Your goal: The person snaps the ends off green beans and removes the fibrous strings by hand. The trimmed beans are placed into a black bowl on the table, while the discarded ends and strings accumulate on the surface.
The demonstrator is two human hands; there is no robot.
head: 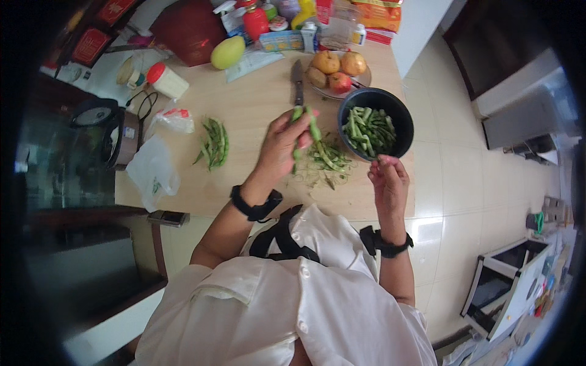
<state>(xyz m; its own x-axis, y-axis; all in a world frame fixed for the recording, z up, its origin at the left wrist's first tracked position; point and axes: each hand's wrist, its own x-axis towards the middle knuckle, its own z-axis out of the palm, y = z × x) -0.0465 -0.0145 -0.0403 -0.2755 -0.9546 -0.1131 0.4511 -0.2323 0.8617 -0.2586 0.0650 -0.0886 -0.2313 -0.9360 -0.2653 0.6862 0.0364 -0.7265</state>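
Note:
My left hand [284, 144] is closed around a few green beans [314, 128], whose ends stick out past the fingers. My right hand [389, 178] is at the near rim of a dark round pot [405, 126], thumb and fingertips pinched together. Whether a small scrap is between those fingertips is too fine to tell. Inside the pot lie many snapped bean pieces [370, 130]. Bean trimmings and thin strings [330, 160] are scattered on the wooden table [249, 116] between my hands. Farther left rests a small pile of whole green beans [213, 144].
A knife [298, 84] lies beyond my left hand. Behind the pot is a plate [333, 95] of fruit. A pomelo-like fruit [228, 52], bottles and packets crowd the back. Left are a red-lidded jar [167, 80], plastic bags [153, 171] and a dark appliance [124, 137].

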